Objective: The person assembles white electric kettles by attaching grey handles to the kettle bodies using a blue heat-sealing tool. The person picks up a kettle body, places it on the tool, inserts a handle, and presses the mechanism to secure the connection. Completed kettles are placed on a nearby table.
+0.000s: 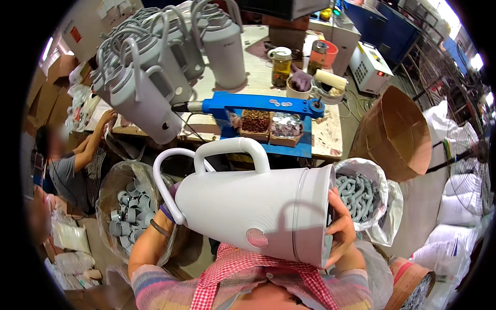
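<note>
A large light grey plastic jug [243, 201] lies on its side before my chest. It has a thick side handle, a thin curved bail handle at its narrow end, and a round emblem on the body. My right hand [341, 230] grips the wide base rim, its thumb and fingers bent over the edge at the opening. At the narrow end, my left hand [173, 192] holds the jug from behind; a bit of purple glove shows, and most of its fingers are hidden. Beyond the jug stands a blue bench press [263, 102] with a long arm.
Several finished-looking grey jugs [225, 51] crowd the table's left side. A bag-lined bin of grey rings [129, 212] stands left, a bin of grey handles [356, 199] right. Small boxes of metal parts [285, 126] sit by the press. A cardboard drum [395, 134] stands right; another person [72, 165] works left.
</note>
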`<state>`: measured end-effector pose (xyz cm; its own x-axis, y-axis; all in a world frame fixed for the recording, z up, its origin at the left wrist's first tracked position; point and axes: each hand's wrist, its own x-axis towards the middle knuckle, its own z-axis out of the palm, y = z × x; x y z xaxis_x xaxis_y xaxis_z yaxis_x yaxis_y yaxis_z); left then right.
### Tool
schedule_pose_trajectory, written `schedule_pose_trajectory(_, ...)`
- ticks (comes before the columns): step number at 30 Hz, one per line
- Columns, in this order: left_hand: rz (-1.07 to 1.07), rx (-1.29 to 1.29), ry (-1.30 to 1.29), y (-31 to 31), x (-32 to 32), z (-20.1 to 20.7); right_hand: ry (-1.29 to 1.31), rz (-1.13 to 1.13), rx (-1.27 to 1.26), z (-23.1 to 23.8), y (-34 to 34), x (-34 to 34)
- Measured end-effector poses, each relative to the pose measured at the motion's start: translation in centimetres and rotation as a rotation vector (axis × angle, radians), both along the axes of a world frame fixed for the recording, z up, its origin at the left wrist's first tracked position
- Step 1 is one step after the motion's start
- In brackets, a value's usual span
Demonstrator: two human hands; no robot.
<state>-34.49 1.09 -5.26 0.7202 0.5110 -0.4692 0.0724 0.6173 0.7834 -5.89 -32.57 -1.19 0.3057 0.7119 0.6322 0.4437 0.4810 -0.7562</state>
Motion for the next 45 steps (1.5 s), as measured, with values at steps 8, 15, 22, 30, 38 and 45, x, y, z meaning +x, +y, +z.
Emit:
schedule_pose_trajectory(8, 0.276, 1.021, 0.006, 6.9, -11.1, -0.3, 0.714, -0.006, -0.061, -3.9, 8.3, 0.8)
schedule_pose_trajectory(15, 0.769, 1.393, 0.054, 4.5, -12.2, 4.0, 1.085, 0.488, -0.204, -4.9, 15.1, 1.1)
schedule_pose_trajectory(22, 0.898, 1.534, 0.128, 2.0, -10.7, 4.2, 1.095, 0.392, -0.234, -2.1, 21.8, 0.7)
schedule_pose_trajectory(30, 1.024, 1.685, 0.171, 1.2, -11.8, 6.7, 0.341, 0.42, -0.297, -4.0, 19.0, -3.0)
schedule_pose_trajectory(38, 1.068, 2.057, 0.29, -1.1, -14.0, 14.5, 1.195, 0.29, -0.481, -9.4, 33.9, -10.2)
schedule_pose_trajectory(45, 0.062, 2.188, 0.226, 1.7, -11.8, 24.3, 0.363, 0.642, -0.994, -13.9, 42.5, -15.7)
